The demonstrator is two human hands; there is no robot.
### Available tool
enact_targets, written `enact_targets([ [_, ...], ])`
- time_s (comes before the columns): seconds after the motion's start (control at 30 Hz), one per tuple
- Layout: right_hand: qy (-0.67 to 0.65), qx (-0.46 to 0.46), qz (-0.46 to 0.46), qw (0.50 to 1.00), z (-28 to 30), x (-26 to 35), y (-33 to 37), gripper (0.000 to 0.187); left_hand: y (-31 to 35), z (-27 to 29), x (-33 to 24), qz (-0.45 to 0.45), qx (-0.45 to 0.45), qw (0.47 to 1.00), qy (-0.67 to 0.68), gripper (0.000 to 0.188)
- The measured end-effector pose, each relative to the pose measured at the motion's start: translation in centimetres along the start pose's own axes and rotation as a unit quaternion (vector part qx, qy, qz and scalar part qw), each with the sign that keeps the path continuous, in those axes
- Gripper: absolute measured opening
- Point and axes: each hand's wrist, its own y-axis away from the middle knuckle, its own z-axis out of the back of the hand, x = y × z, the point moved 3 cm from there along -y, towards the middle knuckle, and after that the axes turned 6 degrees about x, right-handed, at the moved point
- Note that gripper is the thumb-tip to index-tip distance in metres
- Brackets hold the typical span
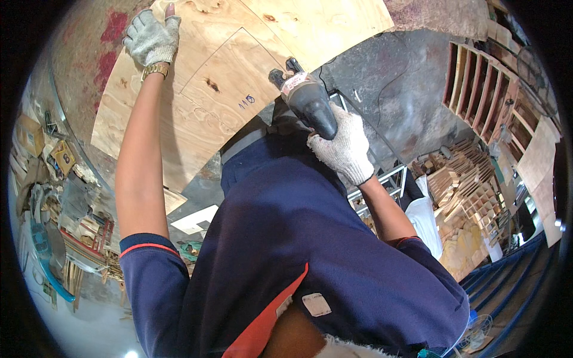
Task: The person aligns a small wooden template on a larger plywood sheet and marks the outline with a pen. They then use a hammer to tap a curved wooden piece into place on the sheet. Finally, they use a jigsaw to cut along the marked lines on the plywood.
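Observation:
A pale plywood sheet (224, 119) lies across the upper middle, with pencil lines and a handwritten mark on it. My left hand (152, 39), in a light knitted glove with bare fingertips, rests spread on the sheet at its left edge. My right hand (346, 146), also gloved, is wrapped around a black handheld power tool (310, 104) that looks like a jigsaw. The tool's front end is at the near edge of the plywood, close to a long straight line running away from me. Its blade cannot be made out.
A stained work surface (89, 59) lies under the sheet. Slatted wooden frames (482, 89) stand at the right, above piles of wood pieces (471, 185). A dark cable (382, 98) trails over the grey floor. Scraps and tools clutter the left, near a blue curved item (45, 253).

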Motion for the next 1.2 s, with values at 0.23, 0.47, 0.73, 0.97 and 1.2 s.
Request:
enact_targets([
  [0.23,0.032,-0.003,-0.004,0.999,0.0,0.4,-0.2,0.068,0.1,0.2,0.0,-0.008,-0.026,1.0,0.014,0.08],
  [0.47,0.038,-0.009,0.002,0.999,0.5,1.2,-0.3,0.069,0.9,2.0,-1.4,0.017,-0.04,0.998,0.041,0.063],
  [0.73,0.022,-0.007,0.02,1.0,0.5,1.5,-0.6,0.065,1.1,4.0,-2.3,0.035,-0.005,0.998,0.053,0.053],
  [0.97,0.0,-0.018,0.037,0.999,0.6,2.0,-0.9,0.054,1.1,4.5,-2.6,0.033,-0.011,0.998,0.044,0.051],
  [1.2,0.049,-0.015,0.011,0.999,0.1,1.0,-1.3,0.074,1.1,4.7,-2.6,0.025,-0.003,0.999,0.041,0.049],
])
